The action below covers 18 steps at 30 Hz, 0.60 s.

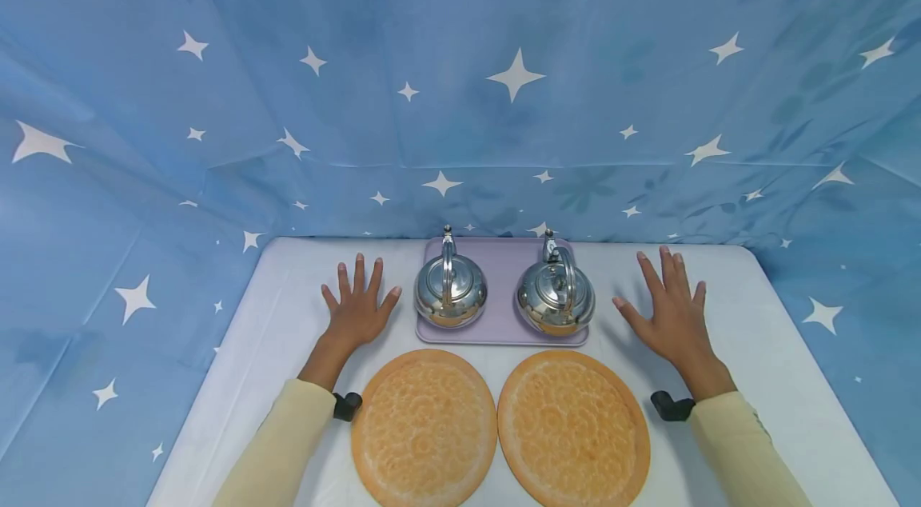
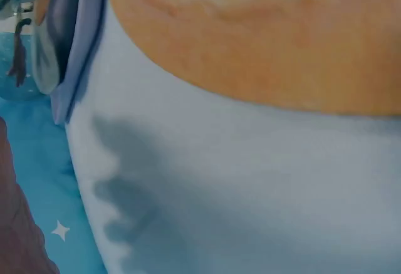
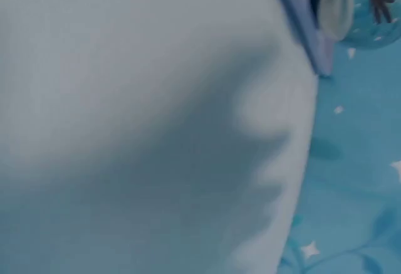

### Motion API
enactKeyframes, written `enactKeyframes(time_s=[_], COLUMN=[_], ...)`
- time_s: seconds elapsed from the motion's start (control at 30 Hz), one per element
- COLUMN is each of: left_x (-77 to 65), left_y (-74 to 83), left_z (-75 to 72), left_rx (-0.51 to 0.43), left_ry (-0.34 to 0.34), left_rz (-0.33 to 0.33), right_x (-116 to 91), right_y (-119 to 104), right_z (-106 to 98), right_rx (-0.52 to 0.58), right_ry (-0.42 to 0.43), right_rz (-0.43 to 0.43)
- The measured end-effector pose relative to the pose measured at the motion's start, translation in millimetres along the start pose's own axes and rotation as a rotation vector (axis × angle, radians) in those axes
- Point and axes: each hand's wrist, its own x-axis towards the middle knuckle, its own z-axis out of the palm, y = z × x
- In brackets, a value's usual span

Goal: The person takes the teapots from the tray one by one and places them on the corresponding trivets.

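Note:
Two shiny metal kettles, the left kettle (image 1: 450, 289) and the right kettle (image 1: 556, 297), stand on a pale purple tray (image 1: 502, 283) with their spouts toward the back. My left hand (image 1: 356, 315), fingers spread, is left of the tray and holds nothing. To the right of the tray my right hand (image 1: 672, 323) is spread the same way, also holding nothing. In front of the tray lie two round flat pieces that look like bread or bread-patterned mats, a left round (image 1: 424, 427) and a right round (image 1: 573, 427), side by side. Both wrist views show hand shadows on the white surface.
A white-covered table (image 1: 252, 379) carries everything. Behind it and along both sides hangs a blue cloth (image 1: 460, 123) with white stars. Each wrist wears a small black device, such as the left one (image 1: 348, 406) and the right one (image 1: 672, 406).

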Motion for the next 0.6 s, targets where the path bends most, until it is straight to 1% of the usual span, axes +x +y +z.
enactKeyframes(time_s=[0.2,0.3,0.37,0.47,0.53,0.6], left_x=[2.9,3.4,3.5,2.7,1.9,1.4], left_y=[10.4,15.7,18.4,21.2,22.9,25.0], left_z=[-5.9,-6.6,-5.1,-0.8,2.5,5.7], left_rx=[-0.212,-0.293,-0.340,-0.401,-0.437,-0.474], left_ry=[0.060,0.088,0.107,0.124,0.111,0.082], left_rz=[0.037,0.030,0.022,0.013,0.006,-0.008], right_x=[10.7,15.7,18.8,21.7,23.1,23.7], right_y=[-16.5,-28.0,-36.8,-51.2,-60.6,-69.2], right_z=[-9.6,-13.2,-16.1,-20.3,-22.7,-23.8], right_rx=[0.096,0.129,0.147,0.186,0.207,0.234], right_ry=[0.210,0.291,0.317,0.328,0.324,0.321], right_rz=[-0.140,-0.200,-0.229,-0.258,-0.277,-0.294])
